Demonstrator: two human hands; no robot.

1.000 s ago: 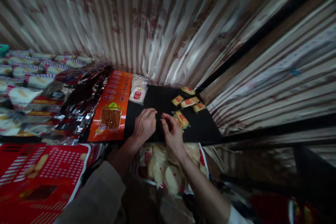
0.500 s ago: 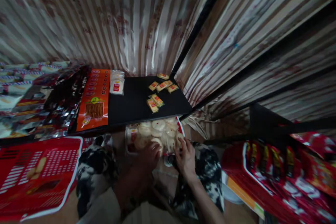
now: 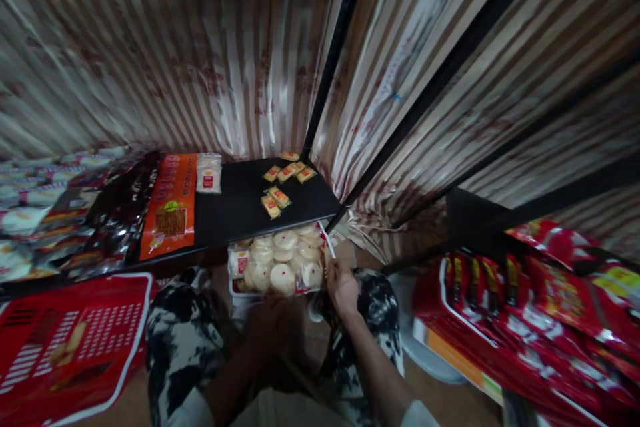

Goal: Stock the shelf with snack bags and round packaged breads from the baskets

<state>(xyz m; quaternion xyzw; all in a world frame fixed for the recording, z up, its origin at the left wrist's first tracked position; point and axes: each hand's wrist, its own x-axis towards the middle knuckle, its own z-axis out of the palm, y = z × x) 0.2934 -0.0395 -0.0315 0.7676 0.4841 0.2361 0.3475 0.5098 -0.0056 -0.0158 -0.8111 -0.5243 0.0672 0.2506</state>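
Where the fingers of the right hand (image 3: 344, 288) curled in, they were at the right end of the tray's white rim (image 3: 327, 240), though whether they gripped it could not be told. The left hand (image 3: 270, 315) was a dark blur just in front of the tray, its grip unreadable. Packed with wrapped round wafers (image 3: 283, 278), the tray sat below the near edge of the black shelf (image 3: 235, 203), toward its near right corner. A second earlier both hands had been over that shelf; now they were down at the tray, so the handling, it seemed, had shifted there. Above, two small yellow packs (image 3: 271, 206) lay apart from a cluster of similar packs (image 3: 287, 172) by the far right corner, and a white packet (image 3: 209, 179) touched the far edge, beside an orange packet (image 3: 170, 203).
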